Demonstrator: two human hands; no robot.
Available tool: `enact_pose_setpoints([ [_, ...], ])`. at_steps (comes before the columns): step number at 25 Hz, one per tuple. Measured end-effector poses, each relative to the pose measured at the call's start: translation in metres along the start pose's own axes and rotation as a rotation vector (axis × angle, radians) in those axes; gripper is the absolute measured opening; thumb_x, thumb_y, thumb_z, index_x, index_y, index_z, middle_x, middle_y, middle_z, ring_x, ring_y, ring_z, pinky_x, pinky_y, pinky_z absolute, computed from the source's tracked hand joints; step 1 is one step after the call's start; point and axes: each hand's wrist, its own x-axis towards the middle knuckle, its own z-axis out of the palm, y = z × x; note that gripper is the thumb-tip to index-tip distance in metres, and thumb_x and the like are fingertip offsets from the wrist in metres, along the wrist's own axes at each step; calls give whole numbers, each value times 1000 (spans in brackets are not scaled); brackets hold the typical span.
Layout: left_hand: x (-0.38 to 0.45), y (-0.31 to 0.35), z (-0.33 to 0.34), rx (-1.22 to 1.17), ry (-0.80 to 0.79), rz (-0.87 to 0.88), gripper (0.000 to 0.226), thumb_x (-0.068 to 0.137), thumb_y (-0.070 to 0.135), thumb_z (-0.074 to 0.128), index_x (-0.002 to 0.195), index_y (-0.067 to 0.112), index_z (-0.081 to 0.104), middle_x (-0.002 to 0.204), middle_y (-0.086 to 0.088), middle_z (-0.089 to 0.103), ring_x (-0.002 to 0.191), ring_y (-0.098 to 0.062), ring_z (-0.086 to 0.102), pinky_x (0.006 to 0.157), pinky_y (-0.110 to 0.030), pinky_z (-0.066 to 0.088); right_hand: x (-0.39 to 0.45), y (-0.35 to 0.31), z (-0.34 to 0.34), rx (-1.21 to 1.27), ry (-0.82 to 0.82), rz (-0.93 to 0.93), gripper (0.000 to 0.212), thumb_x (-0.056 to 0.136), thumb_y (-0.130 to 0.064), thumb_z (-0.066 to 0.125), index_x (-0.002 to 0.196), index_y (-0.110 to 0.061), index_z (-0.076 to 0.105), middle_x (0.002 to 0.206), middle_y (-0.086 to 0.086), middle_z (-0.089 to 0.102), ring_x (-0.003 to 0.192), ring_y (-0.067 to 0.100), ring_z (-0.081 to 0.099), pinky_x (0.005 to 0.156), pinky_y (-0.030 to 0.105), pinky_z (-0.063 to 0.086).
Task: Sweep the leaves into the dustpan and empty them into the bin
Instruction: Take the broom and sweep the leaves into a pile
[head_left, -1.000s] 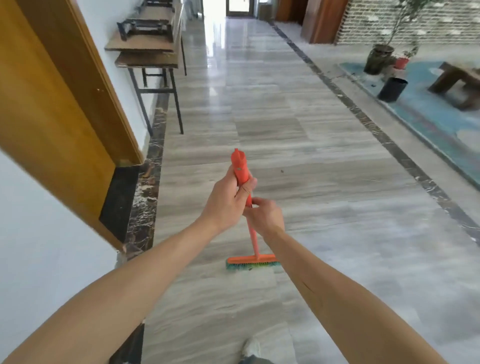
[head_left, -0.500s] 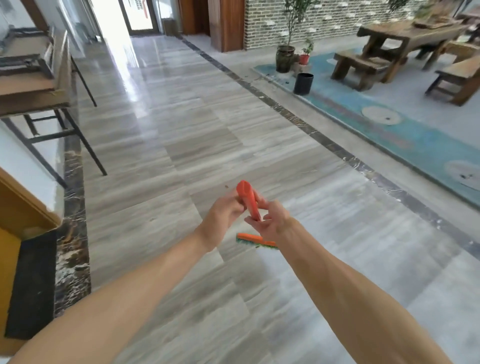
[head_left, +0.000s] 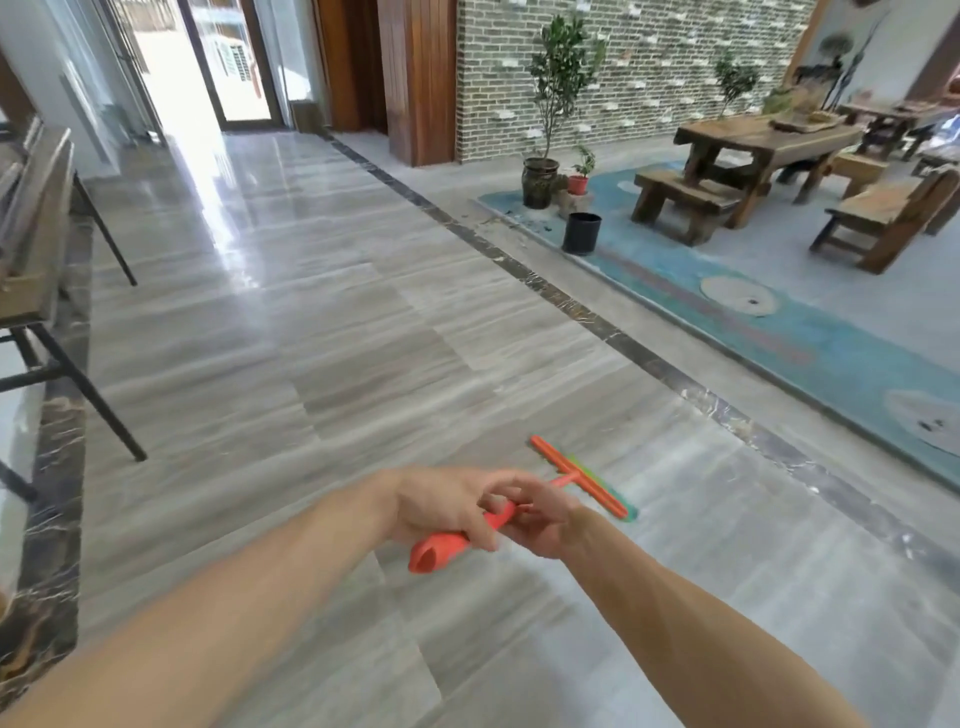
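I hold an orange broom (head_left: 581, 478) with green bristles nearly level above the grey marble floor, its head pointing forward and to the right. My left hand (head_left: 441, 506) grips the thick end of the handle. My right hand (head_left: 540, 512) holds the shaft just ahead of it. A black bin (head_left: 581, 233) stands far off on the edge of the blue rug (head_left: 810, 338). Small dark leaves (head_left: 524, 221) lie scattered on the rug near the bin. No dustpan is in view.
Metal-legged wooden tables (head_left: 36, 244) line the left wall. Potted plants (head_left: 541, 176) stand behind the bin. A heavy wooden table (head_left: 763, 140) with benches and a chair (head_left: 893, 218) fills the right side. A dark marble strip (head_left: 623, 338) separates the hallway from the rug area.
The view has swung right toward the rug and bin. The broom has tipped from upright to nearly level, its head lifted off the floor and swung forward-right.
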Motion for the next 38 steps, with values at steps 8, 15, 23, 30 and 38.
enact_pose_setpoints([
  [8,105,-46,-155,128,300,-618,48,82,2,36,129,11,45,88,-19,68,46,-18,48,42,-21,42,155,-127,67,-102,91,27,20,98,7,39,81,3,49,64,20,58,58,33,65,37,45,54],
  [15,262,-67,-295,417,678,-514,42,78,65,37,81,30,60,78,3,67,76,-24,66,61,-29,47,336,-276,75,-64,220,-23,27,106,-22,31,84,-7,39,68,12,47,56,30,56,35,45,53],
  [23,396,-22,-473,480,734,-421,47,78,72,32,77,29,53,73,2,63,68,-22,63,62,-34,50,474,-468,96,-187,259,-50,20,100,-11,37,85,-1,46,74,18,59,47,31,65,42,46,56],
  [30,530,-14,-651,383,711,-364,46,80,69,36,66,26,46,66,5,57,62,-20,54,57,-32,39,626,-625,131,-284,271,-98,17,98,-6,37,86,-3,48,50,9,63,53,29,65,53,46,59],
  [38,664,26,-906,362,664,-265,50,77,71,35,59,25,41,56,5,51,50,-13,47,52,-31,35,787,-834,199,-266,283,-166,22,102,-24,40,86,-9,46,73,11,60,65,33,66,61,49,60],
])
